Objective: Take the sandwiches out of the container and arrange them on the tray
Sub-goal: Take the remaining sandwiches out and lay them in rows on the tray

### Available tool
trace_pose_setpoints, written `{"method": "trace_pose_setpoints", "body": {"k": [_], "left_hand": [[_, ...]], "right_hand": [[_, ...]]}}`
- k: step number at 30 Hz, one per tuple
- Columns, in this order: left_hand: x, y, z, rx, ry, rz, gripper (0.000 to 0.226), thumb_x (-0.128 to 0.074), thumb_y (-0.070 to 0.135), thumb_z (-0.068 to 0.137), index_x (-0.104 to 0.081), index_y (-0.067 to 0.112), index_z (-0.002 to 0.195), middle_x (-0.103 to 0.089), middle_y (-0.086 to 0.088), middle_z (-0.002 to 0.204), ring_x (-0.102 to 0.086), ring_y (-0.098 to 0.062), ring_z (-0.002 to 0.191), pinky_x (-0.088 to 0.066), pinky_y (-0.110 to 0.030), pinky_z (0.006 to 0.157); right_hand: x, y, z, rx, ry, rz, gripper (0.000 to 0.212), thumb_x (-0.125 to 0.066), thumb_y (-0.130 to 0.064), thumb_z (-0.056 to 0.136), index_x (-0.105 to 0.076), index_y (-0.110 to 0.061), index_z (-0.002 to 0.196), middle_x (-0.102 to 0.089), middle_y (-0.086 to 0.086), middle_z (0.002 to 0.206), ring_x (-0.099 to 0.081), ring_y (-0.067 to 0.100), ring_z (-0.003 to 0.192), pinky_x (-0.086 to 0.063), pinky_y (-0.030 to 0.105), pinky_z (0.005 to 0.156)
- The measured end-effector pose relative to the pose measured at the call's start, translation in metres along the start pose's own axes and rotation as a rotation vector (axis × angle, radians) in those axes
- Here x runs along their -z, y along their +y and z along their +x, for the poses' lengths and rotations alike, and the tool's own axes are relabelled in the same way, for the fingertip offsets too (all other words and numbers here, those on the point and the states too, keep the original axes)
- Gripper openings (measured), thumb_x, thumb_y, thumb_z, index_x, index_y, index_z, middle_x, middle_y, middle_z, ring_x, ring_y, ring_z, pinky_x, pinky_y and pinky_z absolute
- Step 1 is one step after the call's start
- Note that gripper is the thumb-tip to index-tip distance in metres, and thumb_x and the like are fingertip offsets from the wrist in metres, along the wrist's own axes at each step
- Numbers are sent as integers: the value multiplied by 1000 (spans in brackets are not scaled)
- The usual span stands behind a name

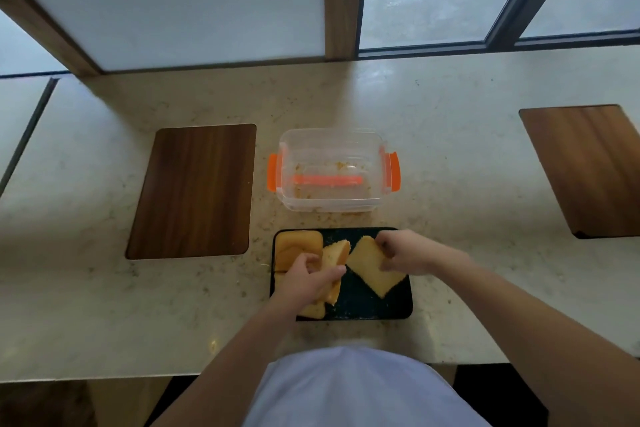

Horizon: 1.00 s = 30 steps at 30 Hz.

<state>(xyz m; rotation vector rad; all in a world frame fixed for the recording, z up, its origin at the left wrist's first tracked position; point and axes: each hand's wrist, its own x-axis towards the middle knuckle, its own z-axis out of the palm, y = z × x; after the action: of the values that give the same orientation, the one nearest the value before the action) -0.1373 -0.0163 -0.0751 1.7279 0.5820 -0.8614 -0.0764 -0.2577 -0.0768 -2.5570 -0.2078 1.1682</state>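
Note:
A black tray (367, 305) lies on the counter just in front of me. My left hand (306, 279) grips a sandwich (335, 258) that stands on edge over the tray's left half. My right hand (410, 251) holds another sandwich (372, 265), which lies tilted like a diamond on the tray's right half. One more sandwich (298, 246) lies flat in the tray's far left corner, and a piece (313, 310) shows under my left wrist. Behind the tray stands the clear container (332, 170) with orange clips; only crumbs are inside it.
A dark wooden inlay panel (194, 191) sits in the counter to the left, and another (588, 166) to the far right. Crumbs lie scattered around the tray and container. A window frame runs along the counter's far edge.

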Motion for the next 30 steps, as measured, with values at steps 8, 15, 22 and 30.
{"method": "trace_pose_setpoints", "body": {"k": [8, 15, 22, 30], "left_hand": [[-6, 7, 1, 6, 7, 24, 89, -78, 60, 72, -39, 23, 143, -51, 8, 113, -54, -6, 93, -49, -29, 66], [-8, 12, 6, 60, 42, -47, 95, -79, 57, 73, -33, 22, 147, -47, 2, 118, -54, -21, 105, -54, -46, 93], [-8, 19, 7, 52, 34, -31, 89, -79, 53, 76, -36, 19, 146, -48, 1, 122, -53, -22, 111, -52, -48, 97], [-12, 21, 7, 36, 17, -24, 80, -78, 57, 74, -43, 22, 137, -51, 5, 113, -55, -18, 105, -52, -44, 94]], "right_hand": [[-14, -11, 9, -42, 287, -334, 75, -72, -57, 84, -50, -18, 144, -58, 7, 133, -54, 28, 122, -54, 43, 97], [-74, -9, -15, -32, 342, -332, 91, -70, -58, 81, -30, -18, 152, -41, 8, 147, -41, 32, 130, -45, 45, 98], [-54, 0, -8, -33, 327, -331, 81, -68, -30, 85, -28, -27, 155, -36, 9, 151, -35, 34, 135, -43, 46, 103], [-39, 0, 0, -71, 302, -316, 84, -71, -24, 87, -26, -30, 157, -34, 12, 156, -32, 36, 142, -42, 49, 110]]}}
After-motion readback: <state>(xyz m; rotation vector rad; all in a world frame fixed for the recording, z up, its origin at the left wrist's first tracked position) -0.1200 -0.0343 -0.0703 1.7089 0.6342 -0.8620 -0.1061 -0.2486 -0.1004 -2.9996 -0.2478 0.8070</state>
